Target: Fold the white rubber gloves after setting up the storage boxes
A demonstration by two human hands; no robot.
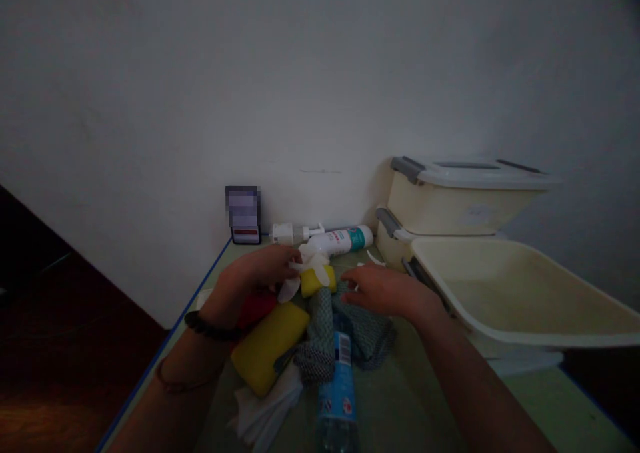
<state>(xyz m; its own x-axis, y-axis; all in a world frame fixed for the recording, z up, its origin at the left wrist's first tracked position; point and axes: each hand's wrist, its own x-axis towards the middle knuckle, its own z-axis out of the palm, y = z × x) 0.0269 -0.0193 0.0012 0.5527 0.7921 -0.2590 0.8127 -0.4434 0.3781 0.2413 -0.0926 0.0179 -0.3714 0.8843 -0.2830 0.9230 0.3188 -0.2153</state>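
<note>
My left hand [273, 264] reaches over the far part of a cluttered pile, fingers stretched to the right beside crumpled white pieces [289, 290] that look like thin gloves or tissue. Whether its fingertips touch them is hard to make out in the dim light. Opposite it, my right hand [380, 290] is open, thumb and fingers apart, over a grey-green patterned cloth [367, 336]. Between the hands lies a small yellow sponge-like block [311, 284] with a white strip across it. A larger yellow sponge [273, 346] and a red item [257, 308] lie under my left forearm.
A blue-labelled plastic bottle [339, 393] lies nearest me beside white tissue [273, 406]. At the wall are a pump bottle [290, 234], a white-and-teal bottle [343, 240] and a propped phone [243, 214]. To the right stand an uncovered cream bin [500, 336] and a lidded bin [460, 210].
</note>
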